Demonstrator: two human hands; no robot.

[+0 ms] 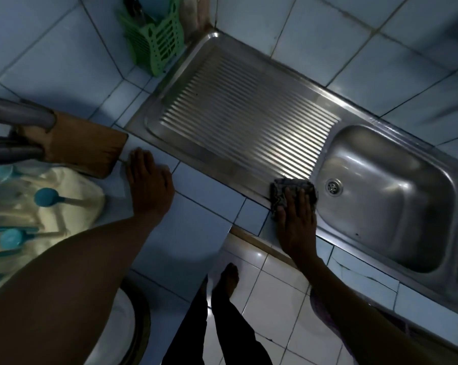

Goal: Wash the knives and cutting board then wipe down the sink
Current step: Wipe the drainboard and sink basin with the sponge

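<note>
Head camera looks straight down on a blue-tiled counter [196, 185] with a steel sink [433, 262] set into it at a slant. The right hand [297, 219] lies flat, fingers straight and together, pressing a dark, crumpled cloth [283, 188] onto the near edge of the sink, right where the ribbed draining board [238, 111] meets the basin [386, 196]. The cloth pokes out beyond the fingertips and to their left; the heel of that hand sits on the tile rim just in front of the steel. The basin lies to the right of the hand, its round drain [333, 186] just beyond the cloth. The left hand [150, 184] rests palm down on the tiles well to the left, fingers stretched out and holding nothing, apart from the sink. Just beyond and to the left of its fingertips lies a brown wooden cutting board [85, 147], partly tucked under some grey curved bars [17, 114] at the left edge. Near that, a pale cream rack [72, 188] holds what look like teal-handled utensils [46, 196]; I cannot make out any knives among them. In the far corner, against the tiled wall, stands a green slotted plastic holder [156, 40], with something dark inside that is too dim to tell. Below the counter's edge, white floor tiles [262, 285] show, with a bare foot [226, 281] on them.
</note>
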